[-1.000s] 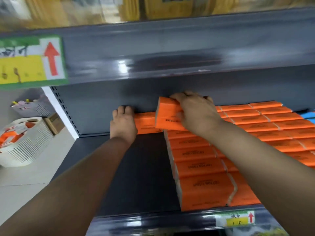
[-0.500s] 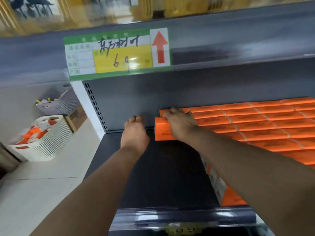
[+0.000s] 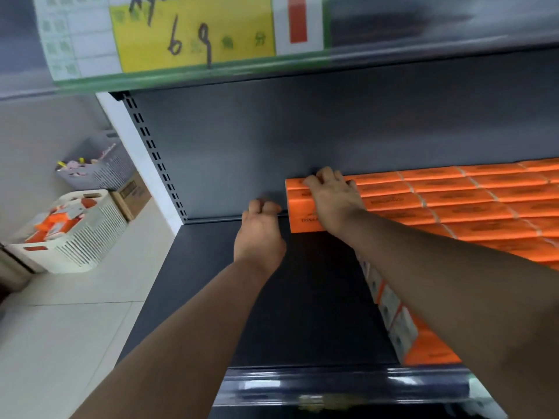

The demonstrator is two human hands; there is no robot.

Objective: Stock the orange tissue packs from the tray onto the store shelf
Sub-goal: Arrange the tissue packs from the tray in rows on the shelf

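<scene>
Shelf [image 3: 302, 297]: dark deck. It is bounded at the back by a grey panel [image 3: 242, 146], at the left by a slotted upright [image 3: 151, 152] and at the front by a glossy rail [image 3: 332, 385].
Overhead: the edge of the upper shelf carries a price tag [image 3: 193, 34], above and left of the hands.
Open room: a wide strip of deck shows between the upright and the stock. Both forearms cross it from the rail toward the panel.
Stock [image 3: 484, 204]: orange packs in tight rows, several layers high, cover the right part of the deck from panel to rail. The left flank runs back to front and shows white-and-orange pack ends.
Pack [image 3: 302, 213]: at the back of the shelf by the panel, at the left end of the rear rows. It juts left past the flank.
Pack axis: the print line runs left to right along the near edge. The long axis appears to lie along the shelf, in line with the rows. The right part is hidden by the hand.
Right hand [image 3: 335, 201]: palm down on the pack, with fingers bent over its far edge and gripping it.
Left hand [image 3: 260, 237]: just left of the pack, near the panel. Its fingers are curled in and hold nothing.
Tray [image 3: 90, 240]: white and slatted, on the floor [image 3: 75, 328] left of the shelf and well apart from the hands. It holds orange packs.
Behind tray: a grey basket [image 3: 102, 173] and a cardboard box [image 3: 133, 195].
</scene>
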